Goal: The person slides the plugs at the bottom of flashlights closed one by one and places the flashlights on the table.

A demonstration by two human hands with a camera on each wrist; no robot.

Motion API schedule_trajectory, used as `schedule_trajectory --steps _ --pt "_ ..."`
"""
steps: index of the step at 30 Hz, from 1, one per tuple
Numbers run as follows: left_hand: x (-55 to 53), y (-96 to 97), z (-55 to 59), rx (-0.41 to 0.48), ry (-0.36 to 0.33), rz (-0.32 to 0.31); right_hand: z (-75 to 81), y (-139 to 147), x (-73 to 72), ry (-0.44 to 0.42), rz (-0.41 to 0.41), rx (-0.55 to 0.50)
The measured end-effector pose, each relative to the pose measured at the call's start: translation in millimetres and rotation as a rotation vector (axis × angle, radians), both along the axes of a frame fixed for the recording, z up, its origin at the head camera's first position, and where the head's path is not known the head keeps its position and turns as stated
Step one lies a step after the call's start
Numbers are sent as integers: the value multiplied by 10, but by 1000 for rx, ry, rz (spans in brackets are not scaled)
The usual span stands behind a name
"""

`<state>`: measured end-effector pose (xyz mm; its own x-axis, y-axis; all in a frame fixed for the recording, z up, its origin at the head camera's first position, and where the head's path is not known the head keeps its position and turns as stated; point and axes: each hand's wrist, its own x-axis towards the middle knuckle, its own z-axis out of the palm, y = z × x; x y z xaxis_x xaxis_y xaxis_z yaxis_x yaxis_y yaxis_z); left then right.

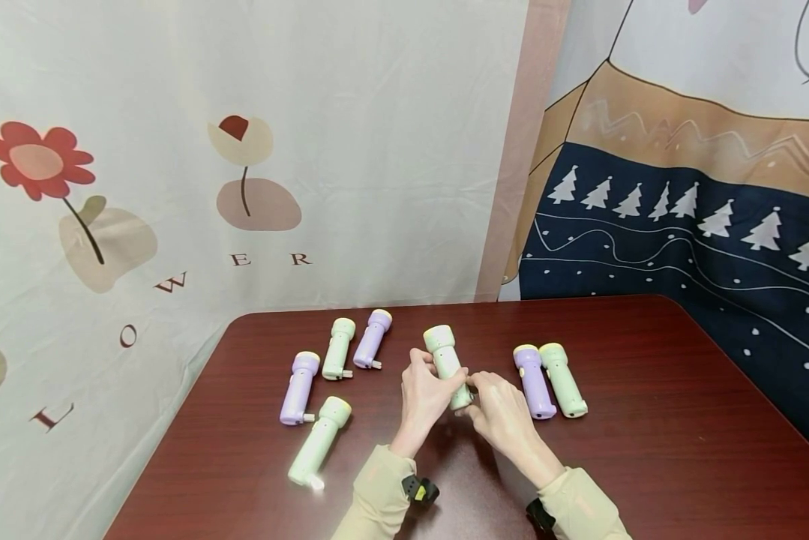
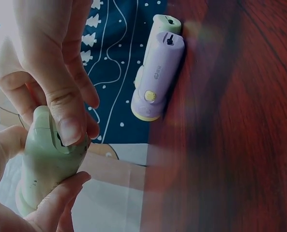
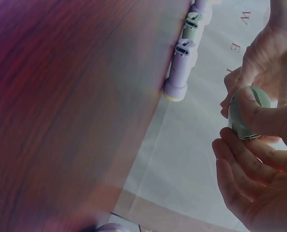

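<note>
A pale green flashlight (image 1: pixel 442 349) is held up over the table in the head view, its yellow-rimmed head pointing away. My left hand (image 1: pixel 426 390) grips its barrel from the left side. At the tail end, my right hand (image 1: pixel 505 411) pinches the flashlight, with the thumb (image 3: pixel 249 104) lying across the rounded end and a finger under it. In the left wrist view, the right thumb's tip sits at a dark slot in the tail of the green flashlight (image 2: pixel 49 164). The other right fingers (image 3: pixel 242 166) extend below the tail.
Left on the dark red table (image 1: pixel 242 375) lie purple flashlights (image 1: pixel 299 388) and green flashlights (image 1: pixel 319 442), with small pieces sticking out at their tails. At right, a purple flashlight (image 1: pixel 534 382) lies beside a green flashlight (image 1: pixel 564 381). Printed cloth (image 1: pixel 377 150) hangs behind the table.
</note>
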<state>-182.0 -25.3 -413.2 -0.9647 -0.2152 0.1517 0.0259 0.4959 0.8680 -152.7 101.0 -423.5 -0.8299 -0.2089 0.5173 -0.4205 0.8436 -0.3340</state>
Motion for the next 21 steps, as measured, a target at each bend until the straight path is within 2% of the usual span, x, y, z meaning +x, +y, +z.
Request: schedule_trajectory --steps 21 --pt "17 -6 -17 8 -11 -2 24 1 0 -18 -4 31"
